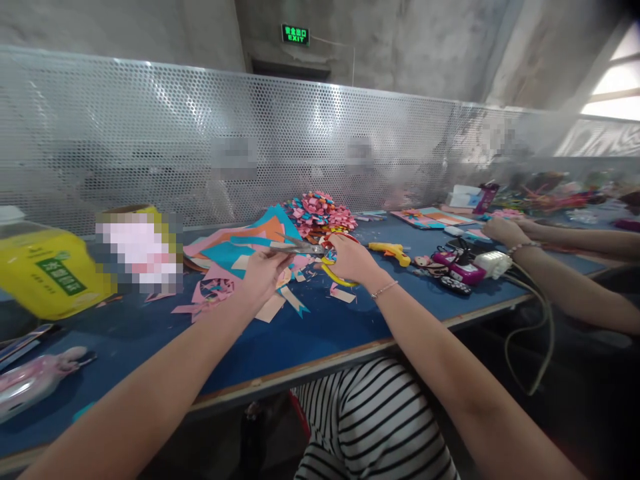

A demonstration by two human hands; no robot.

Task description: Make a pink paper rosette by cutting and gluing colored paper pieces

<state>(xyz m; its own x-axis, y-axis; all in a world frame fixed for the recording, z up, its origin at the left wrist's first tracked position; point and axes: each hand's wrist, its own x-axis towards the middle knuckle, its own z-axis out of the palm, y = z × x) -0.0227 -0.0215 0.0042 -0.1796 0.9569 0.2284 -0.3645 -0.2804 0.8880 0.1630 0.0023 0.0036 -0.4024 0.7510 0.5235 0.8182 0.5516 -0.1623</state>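
My right hand (351, 261) grips a pair of scissors (303, 247) with red and yellow handles, the metal blades pointing left. At the blades, the fingers of my left hand (264, 275) are pinched together; what lies between them is too small to make out. Below and behind the hands lie cut paper pieces, among them a pale piece (271, 309) and a blue-tipped strip (295, 300). Large blue, pink and orange sheets (227, 250) are heaped just behind my left hand. A pile of folded pink, blue and orange paper pieces (320, 212) rises behind the scissors.
A yellow glue gun (390, 252) lies right of my hand, near a purple and white plug strip (463, 267) with a hanging cable. Left stands a yellow jug (50, 267). A perforated metal screen (280, 140) runs behind the table. Another person's arms (560, 267) reach in at right.
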